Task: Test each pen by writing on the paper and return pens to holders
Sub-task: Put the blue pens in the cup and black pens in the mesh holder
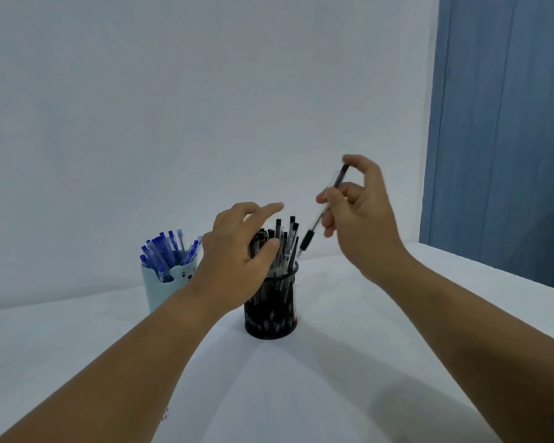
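Single view, head-worn, wide-angle. Camera sits above and behind both forearms, which enter from the bottom edge and run up toward frame centre. It faces forward and only slightly downward: the white surface (333, 394) fills the lower third, the pale wall (205, 91) the upper two thirds, with a blue door (506, 123) at the right edge. Close range: left hand (237, 251) and right hand (362, 212) lie mid-frame at arm's reach. Straight edges bow near the borders. No second view, so nothing shared.
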`<state>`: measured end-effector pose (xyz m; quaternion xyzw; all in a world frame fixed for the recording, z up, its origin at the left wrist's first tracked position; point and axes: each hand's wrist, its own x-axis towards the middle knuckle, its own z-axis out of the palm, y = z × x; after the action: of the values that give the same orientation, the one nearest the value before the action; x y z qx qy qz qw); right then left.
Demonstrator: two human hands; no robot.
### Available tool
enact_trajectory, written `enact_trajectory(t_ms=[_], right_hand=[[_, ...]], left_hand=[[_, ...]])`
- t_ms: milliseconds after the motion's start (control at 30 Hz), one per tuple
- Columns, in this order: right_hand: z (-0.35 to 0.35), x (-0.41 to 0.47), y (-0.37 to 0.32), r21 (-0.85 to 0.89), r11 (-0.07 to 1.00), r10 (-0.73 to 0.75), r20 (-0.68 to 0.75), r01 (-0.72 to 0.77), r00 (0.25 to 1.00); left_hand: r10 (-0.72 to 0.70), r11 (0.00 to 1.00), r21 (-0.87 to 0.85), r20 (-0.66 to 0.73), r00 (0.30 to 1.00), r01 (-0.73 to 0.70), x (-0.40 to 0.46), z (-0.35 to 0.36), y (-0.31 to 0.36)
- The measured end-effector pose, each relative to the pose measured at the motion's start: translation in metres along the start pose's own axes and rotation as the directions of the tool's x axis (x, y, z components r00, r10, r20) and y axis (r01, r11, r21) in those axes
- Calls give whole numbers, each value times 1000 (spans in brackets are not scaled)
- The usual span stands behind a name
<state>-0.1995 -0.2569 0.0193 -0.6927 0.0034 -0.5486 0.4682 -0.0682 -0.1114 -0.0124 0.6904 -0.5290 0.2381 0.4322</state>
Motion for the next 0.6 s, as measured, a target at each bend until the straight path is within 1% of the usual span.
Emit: enact_trajectory(t_ms=[67, 100, 200, 233, 267, 333, 367, 400, 433, 467, 500, 533, 567, 600], right_hand=[[9, -2, 10, -60, 998, 18, 61, -14, 998], [12, -4, 14, -85, 996, 39, 87, -31, 995], [22, -10, 22, -165, 983, 103, 167, -75, 980], [25, -13, 24, -203, 977, 101, 184, -63, 978], [28, -16, 27, -245, 969, 78, 185, -31, 980], [30, -20, 30, -303, 952, -5, 142, 48, 990], [30, -20, 30, -310, 948, -39, 111, 71, 993], [29, -20, 30, -301, 951, -42, 92, 68, 995], [28, -20, 29, -269, 963, -2, 97, 28, 995], [28, -20, 28, -217, 975, 79, 133, -49, 988], [30, -21, 28, -165, 977, 164, 201, -131, 966], [33, -24, 29, -135, 975, 207, 264, -176, 942], [36, -27, 30, -126, 977, 202, 284, -173, 937], [39, -29, 32, -102, 984, 168, 263, -145, 950]], left_hand=[[103, 990, 101, 4, 995, -103, 0, 2, 3], [117, 986, 120, -16, 993, -114, 1, 3, 4], [46, 995, 90, -98, 994, -37, 4, 2, 9], [22, 996, 88, -115, 993, -12, 5, 0, 10], [0, 997, 81, -130, 992, 11, 6, -1, 11], [-47, 998, 33, -145, 988, 52, 6, -4, 12], [-78, 997, -8, -127, 989, 78, 5, -4, 13], [-112, 993, -55, -93, 989, 107, 4, -4, 13], [-148, 985, -101, -49, 988, 142, 2, -3, 14], [-181, 974, -142, -12, 983, 178, 1, -2, 13], [-213, 960, -180, 22, 977, 214, -1, -1, 12], [-250, 942, -217, 57, 967, 256, -3, 0, 10], [-289, 917, -258, 91, 953, 303, -5, 0, 9], [-332, 880, -318, 120, 936, 353, -8, 0, 7]])
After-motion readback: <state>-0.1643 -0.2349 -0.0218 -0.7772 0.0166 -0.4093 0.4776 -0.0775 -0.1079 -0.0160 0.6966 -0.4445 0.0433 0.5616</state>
